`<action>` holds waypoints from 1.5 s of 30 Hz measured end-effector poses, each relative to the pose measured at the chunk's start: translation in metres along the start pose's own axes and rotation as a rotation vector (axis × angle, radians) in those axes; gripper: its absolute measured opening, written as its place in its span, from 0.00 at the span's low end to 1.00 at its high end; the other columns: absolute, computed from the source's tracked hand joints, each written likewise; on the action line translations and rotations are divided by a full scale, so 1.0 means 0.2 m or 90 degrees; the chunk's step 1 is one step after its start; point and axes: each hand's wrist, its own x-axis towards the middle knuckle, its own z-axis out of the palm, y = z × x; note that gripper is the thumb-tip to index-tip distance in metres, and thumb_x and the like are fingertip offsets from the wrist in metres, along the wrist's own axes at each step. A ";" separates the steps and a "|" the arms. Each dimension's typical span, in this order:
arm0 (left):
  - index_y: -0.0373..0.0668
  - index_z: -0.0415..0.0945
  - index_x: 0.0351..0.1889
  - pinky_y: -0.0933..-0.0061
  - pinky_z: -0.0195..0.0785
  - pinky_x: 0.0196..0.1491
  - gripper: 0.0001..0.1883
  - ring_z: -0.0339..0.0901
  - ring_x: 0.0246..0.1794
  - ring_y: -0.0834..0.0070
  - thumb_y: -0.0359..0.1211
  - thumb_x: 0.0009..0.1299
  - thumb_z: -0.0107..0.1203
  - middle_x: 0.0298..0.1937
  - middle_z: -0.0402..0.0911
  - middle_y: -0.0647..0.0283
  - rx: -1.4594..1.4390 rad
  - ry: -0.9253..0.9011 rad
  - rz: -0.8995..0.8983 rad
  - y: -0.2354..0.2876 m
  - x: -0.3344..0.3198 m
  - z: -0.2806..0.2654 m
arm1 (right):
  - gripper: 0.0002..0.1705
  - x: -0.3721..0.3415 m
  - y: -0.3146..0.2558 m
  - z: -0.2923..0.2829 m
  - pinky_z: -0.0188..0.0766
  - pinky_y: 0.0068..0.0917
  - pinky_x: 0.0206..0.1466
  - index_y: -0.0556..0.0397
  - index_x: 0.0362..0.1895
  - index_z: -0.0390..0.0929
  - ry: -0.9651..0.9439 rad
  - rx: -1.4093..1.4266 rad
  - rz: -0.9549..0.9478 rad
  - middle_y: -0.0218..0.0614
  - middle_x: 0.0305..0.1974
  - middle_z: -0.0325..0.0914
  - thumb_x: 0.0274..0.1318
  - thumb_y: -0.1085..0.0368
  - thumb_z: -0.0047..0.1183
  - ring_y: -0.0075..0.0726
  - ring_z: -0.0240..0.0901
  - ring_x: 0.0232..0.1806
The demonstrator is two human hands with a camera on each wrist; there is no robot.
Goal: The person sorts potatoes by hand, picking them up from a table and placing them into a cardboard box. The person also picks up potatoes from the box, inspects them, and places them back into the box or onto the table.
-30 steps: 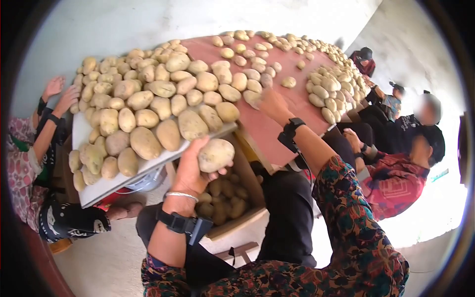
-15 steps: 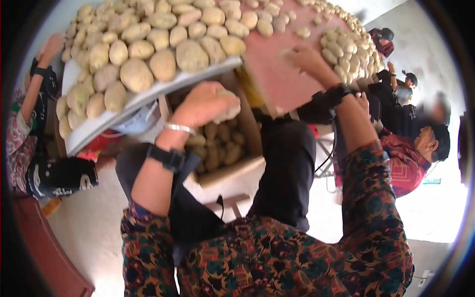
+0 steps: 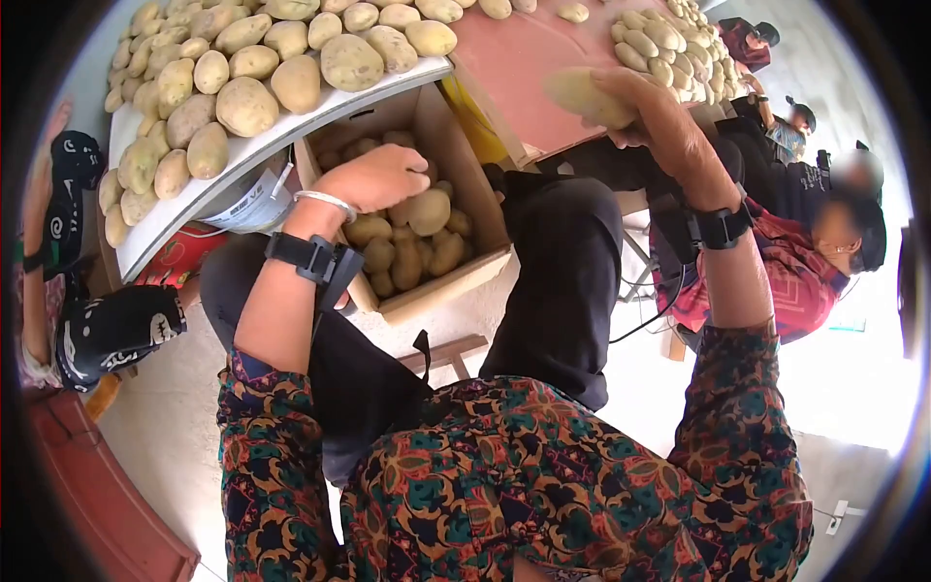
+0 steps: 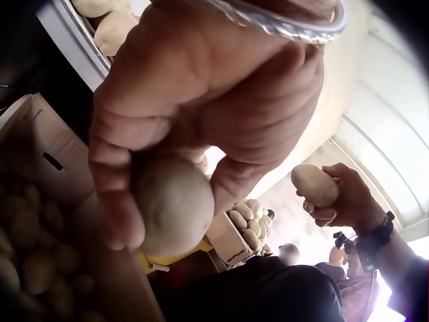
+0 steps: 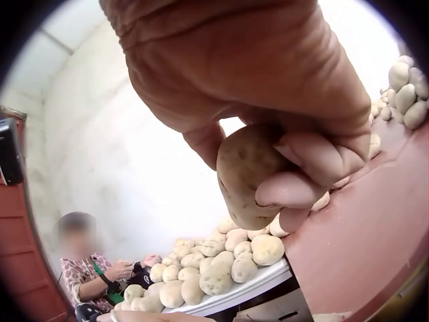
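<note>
Over the open cardboard box [image 3: 441,281], my left hand [image 3: 373,179] is held palm down. In the left wrist view its fingers and thumb [image 4: 208,100] lie on either side of a round potato [image 4: 174,206]. The same potato [image 3: 427,211] shows just under the fingers in the head view, above the potatoes in the box. My right hand [image 3: 664,126] is raised by the near edge of the red table top [image 3: 514,87] and grips a longer potato [image 3: 590,97]. In the right wrist view the fingers [image 5: 301,174] curl round that potato [image 5: 249,176].
Large potatoes [image 3: 247,107] cover a white board [image 3: 218,179] at the left, above a bucket [image 3: 247,204]. Another potato pile [image 3: 669,53] lies on the red top. People sit at the right [image 3: 776,262] and left [image 3: 97,330]. My knees flank the box.
My left hand has moved with its potato from beside the board to over the box. My right hand has left the table top and come nearer, now gripping a potato. The view has tilted down.
</note>
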 end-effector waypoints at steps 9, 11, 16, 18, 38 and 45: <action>0.35 0.76 0.45 0.80 0.66 0.23 0.31 0.80 0.26 0.75 0.58 0.74 0.43 0.33 0.84 0.54 -0.524 0.077 0.009 0.05 -0.11 -0.12 | 0.18 0.10 -0.24 0.23 0.73 0.31 0.28 0.53 0.41 0.81 0.050 -0.356 -0.312 0.41 0.36 0.79 0.58 0.51 0.54 0.39 0.78 0.31; 0.36 0.77 0.46 0.79 0.67 0.25 0.36 0.80 0.27 0.73 0.63 0.74 0.38 0.36 0.84 0.52 -0.623 -0.012 0.025 0.07 -0.14 -0.13 | 0.18 0.15 -0.28 0.39 0.73 0.37 0.27 0.52 0.35 0.81 0.171 -0.475 -0.260 0.45 0.31 0.79 0.53 0.50 0.57 0.48 0.75 0.25; 0.35 0.73 0.52 0.80 0.72 0.32 0.40 0.83 0.34 0.66 0.66 0.73 0.35 0.42 0.83 0.53 -0.840 -0.113 0.154 0.05 -0.19 -0.14 | 0.18 0.24 -0.40 0.72 0.77 0.43 0.38 0.54 0.31 0.79 0.132 -0.484 -0.183 0.55 0.27 0.80 0.54 0.52 0.50 0.56 0.80 0.34; 0.39 0.73 0.51 0.80 0.69 0.26 0.33 0.82 0.35 0.69 0.62 0.73 0.41 0.39 0.82 0.60 -0.949 0.017 0.110 0.08 -0.22 -0.12 | 0.18 0.20 -0.43 0.76 0.76 0.42 0.41 0.54 0.31 0.80 0.127 -0.482 -0.176 0.53 0.28 0.80 0.55 0.52 0.50 0.56 0.80 0.35; 0.40 0.73 0.46 0.70 0.73 0.28 0.21 0.79 0.25 0.65 0.48 0.69 0.51 0.30 0.81 0.54 -0.833 0.273 -0.052 0.03 -0.18 -0.13 | 0.25 1.03 0.02 0.64 0.71 0.50 0.55 0.56 0.52 0.69 0.195 -0.489 -0.190 0.51 0.54 0.70 0.46 0.65 0.53 0.60 0.65 0.59; 0.35 0.72 0.55 0.72 0.75 0.30 0.24 0.80 0.29 0.71 0.43 0.70 0.54 0.35 0.80 0.56 -0.609 0.283 -0.036 0.05 -0.18 -0.12 | 0.26 0.99 0.01 0.61 0.69 0.51 0.55 0.57 0.51 0.72 0.161 -0.515 -0.198 0.56 0.50 0.74 0.45 0.62 0.53 0.65 0.69 0.52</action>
